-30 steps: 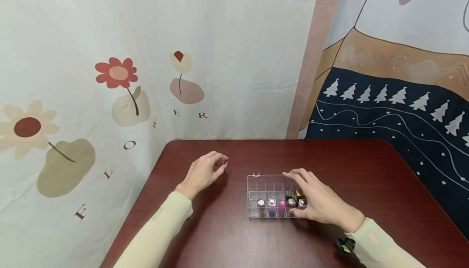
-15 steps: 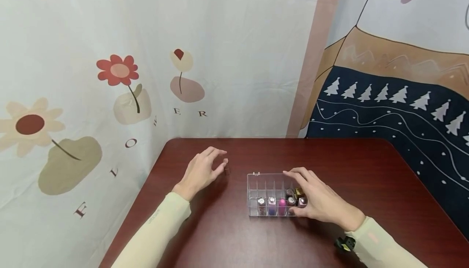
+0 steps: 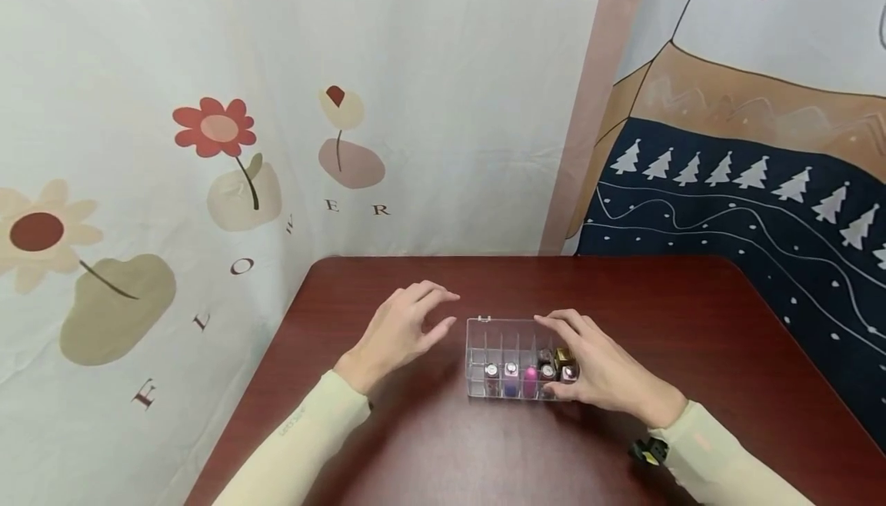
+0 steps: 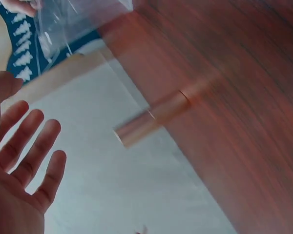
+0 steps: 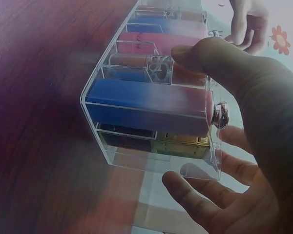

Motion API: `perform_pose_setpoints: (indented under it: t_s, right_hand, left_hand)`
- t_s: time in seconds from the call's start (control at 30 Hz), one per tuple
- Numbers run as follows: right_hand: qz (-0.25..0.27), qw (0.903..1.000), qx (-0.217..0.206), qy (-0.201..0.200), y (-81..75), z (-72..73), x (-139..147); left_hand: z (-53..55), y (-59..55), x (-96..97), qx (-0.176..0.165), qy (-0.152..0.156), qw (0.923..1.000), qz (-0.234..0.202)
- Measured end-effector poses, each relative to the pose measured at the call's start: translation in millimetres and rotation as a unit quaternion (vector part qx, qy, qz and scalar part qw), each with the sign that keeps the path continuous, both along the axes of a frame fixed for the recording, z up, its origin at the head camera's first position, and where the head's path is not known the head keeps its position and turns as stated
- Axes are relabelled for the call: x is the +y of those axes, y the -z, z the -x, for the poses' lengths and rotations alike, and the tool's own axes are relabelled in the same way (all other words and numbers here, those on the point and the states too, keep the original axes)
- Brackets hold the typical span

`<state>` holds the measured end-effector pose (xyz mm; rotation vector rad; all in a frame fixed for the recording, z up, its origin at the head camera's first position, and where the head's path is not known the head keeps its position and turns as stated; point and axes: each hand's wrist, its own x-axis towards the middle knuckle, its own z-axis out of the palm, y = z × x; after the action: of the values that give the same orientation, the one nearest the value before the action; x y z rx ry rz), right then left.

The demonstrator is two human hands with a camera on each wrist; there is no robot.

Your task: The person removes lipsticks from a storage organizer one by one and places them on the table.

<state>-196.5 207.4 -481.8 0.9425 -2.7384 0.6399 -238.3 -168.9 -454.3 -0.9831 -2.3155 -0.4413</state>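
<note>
My left hand [image 3: 401, 337] is in the air left of the box, thumb and fingers apart and holding nothing. Near it a slim brownish lipstick tube [image 4: 151, 118] stands upright on the table in the left wrist view; the hand hides it in the head view. My right hand [image 3: 612, 371] grips the right end of a clear divided organizer box [image 3: 477, 394], thumb on the near side and fingers on the far side. Inside stand several lipsticks, among them a pink one [image 3: 530, 381], a purple-blue one [image 3: 511, 383] and a gold-topped one [image 3: 564, 357], grouped in the front and right compartments.
The red-brown table [image 3: 429, 444] reaches back to a printed wall cloth [image 3: 457, 106]. A dark cloth with white trees [image 3: 734, 198] borders its right side. Bare compartments of the box lie at its back left.
My left hand has let go of the lipstick tube and moved right toward the box, fingers spreading. The right hand keeps its hold on the box.
</note>
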Motion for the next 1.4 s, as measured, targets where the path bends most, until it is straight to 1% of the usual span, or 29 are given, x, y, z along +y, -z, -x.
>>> perform_pose_setpoints:
  t_s: [0.13, 0.33, 0.47, 0.6, 0.7, 0.9, 0.97, 1.13, 1.4]
  right_hand:
    - [-0.002, 1.0, -0.002, -0.003, -0.7, 5.5, 1]
    - [-0.002, 0.9998, -0.019, 0.003, -1.6, 8.5, 2]
    - [0.002, 0.9996, -0.029, 0.007, -1.9, 8.0, 2]
    - [0.001, 0.9995, -0.032, 0.007, -1.7, 7.6, 2]
    - [0.0, 0.9996, -0.028, 0.006, -1.3, 7.3, 1]
    - [-0.001, 0.9998, -0.019, 0.003, -0.3, 6.5, 1]
    - [-0.002, 0.9998, -0.017, 0.002, -0.1, 6.4, 1]
    - [-0.003, 0.9998, -0.019, 0.001, -0.3, 6.8, 0]
    - [-0.001, 0.9998, -0.021, 0.001, -0.4, 7.7, 0]
  left_hand:
    - [-8.0, -4.1, 15.1, 0.002, 0.035, 0.9989, 0.03]
    - [-16.4, -2.5, 34.3, 0.003, 0.072, 0.9937, 0.087]
    - [-18.9, 0.1, 41.2, -0.006, 0.093, 0.9898, 0.107]
    - [-20.0, 1.7, 44.4, -0.019, 0.105, 0.9861, 0.127]
    - [-20.1, 2.9, 45.7, -0.028, 0.107, 0.9828, 0.148]
    - [-21.1, 4.9, 46.9, -0.063, 0.101, 0.9755, 0.185]
    - [-21.3, 5.5, 47.0, -0.069, 0.097, 0.9735, 0.195]
    - [-19.6, 8.8, 46.9, -0.061, 0.094, 0.9722, 0.205]
    - [-18.9, 11.1, 45.5, -0.054, 0.099, 0.973, 0.202]
